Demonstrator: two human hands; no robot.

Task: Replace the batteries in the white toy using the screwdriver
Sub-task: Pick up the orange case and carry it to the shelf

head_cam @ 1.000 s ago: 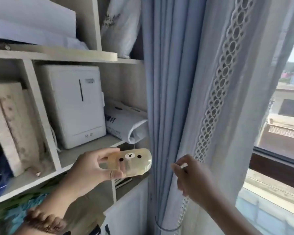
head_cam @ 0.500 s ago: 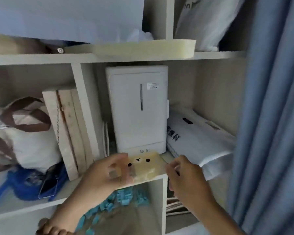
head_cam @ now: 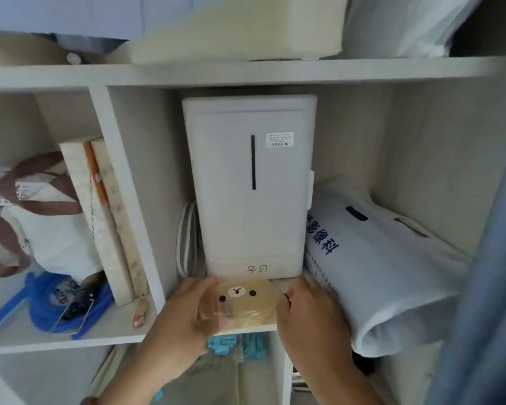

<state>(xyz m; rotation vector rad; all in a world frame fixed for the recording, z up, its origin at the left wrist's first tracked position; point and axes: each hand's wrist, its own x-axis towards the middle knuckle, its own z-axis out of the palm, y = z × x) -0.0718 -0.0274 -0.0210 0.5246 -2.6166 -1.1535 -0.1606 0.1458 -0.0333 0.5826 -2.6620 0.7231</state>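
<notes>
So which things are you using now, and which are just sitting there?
In use: tan see-through bear-face case, gripped by the left hand; right hand at its right end.
Just lying about: tall white plastic appliance; white printed plastic bag; crumpled blue bag; white tote with brown handles.

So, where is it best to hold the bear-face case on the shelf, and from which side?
Probably by its left end, coming from the front: the bear-face case is a rounded oblong at the shelf edge, and the white appliance stands close behind it. The left hand grips there.
</notes>
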